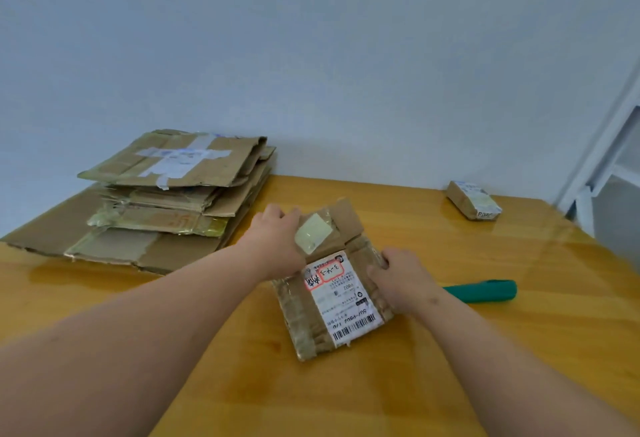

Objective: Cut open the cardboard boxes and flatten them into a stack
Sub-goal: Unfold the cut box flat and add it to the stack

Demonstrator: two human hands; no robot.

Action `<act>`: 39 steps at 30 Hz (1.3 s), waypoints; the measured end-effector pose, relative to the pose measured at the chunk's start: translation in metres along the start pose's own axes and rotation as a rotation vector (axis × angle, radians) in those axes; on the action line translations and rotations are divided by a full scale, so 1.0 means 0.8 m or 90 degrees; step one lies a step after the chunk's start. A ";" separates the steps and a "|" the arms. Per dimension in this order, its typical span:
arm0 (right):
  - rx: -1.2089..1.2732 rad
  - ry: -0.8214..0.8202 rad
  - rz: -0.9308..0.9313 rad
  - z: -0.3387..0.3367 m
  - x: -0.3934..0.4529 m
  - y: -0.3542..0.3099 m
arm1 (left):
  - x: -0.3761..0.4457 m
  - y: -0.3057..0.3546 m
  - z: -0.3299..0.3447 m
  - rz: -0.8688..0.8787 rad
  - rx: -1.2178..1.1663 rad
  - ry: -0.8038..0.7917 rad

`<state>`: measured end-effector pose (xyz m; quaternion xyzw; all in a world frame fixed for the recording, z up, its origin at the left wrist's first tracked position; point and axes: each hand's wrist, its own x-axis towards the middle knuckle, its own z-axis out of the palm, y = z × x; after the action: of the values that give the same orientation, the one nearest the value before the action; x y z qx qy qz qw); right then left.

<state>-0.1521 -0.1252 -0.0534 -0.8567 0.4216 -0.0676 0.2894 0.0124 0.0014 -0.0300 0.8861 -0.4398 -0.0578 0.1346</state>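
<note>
Now we have both hands on the one small brown cardboard box with a white shipping label [334, 293] — it lies near the middle of the glossy orange-yellow wooden table [242, 367], tipped a little, its far flaps lifted. Our left hand [277, 239] reaches across from the left and grips the raised far flap, fingers curled over its edge beside a pale patch of tape. Our right hand [398, 280] clamps the box's right side, fingers bent over the edge and the thumb lying against the top near the label. Both forearms run in bare from the lower corners, the left one long and slanted across the table, the right one shorter and steeper.

Just right of the right wrist lies one teal-green plastic-handled cutter [481, 291], flat on the table and untouched; whether its blade is out we cannot tell. Far off toward the back right corner sits a second small taped cardboard parcel [472, 200], well apart from the hands. At the back left stands one stack of flattened brown cardboard sheets [173, 194] — several layers, the exact number unclear, with a wide sheet at the bottom and a taped piece on top. Behind it all rises a plain pale grey-blue wall [311, 38].
</note>
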 end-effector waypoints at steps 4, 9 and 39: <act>0.231 -0.019 -0.048 -0.013 -0.005 -0.044 | 0.006 -0.027 -0.054 0.033 -0.041 0.087; 0.447 0.089 -0.085 -0.021 0.012 -0.123 | 0.007 -0.068 -0.112 -0.089 -0.231 0.259; -0.197 0.052 -0.377 0.117 0.160 -0.319 | 0.135 -0.279 -0.127 -0.183 0.228 0.105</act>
<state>0.1373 -0.0596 -0.0055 -0.9724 0.1707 -0.1182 0.1067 0.2705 0.0634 0.0043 0.9511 -0.2996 0.0751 0.0015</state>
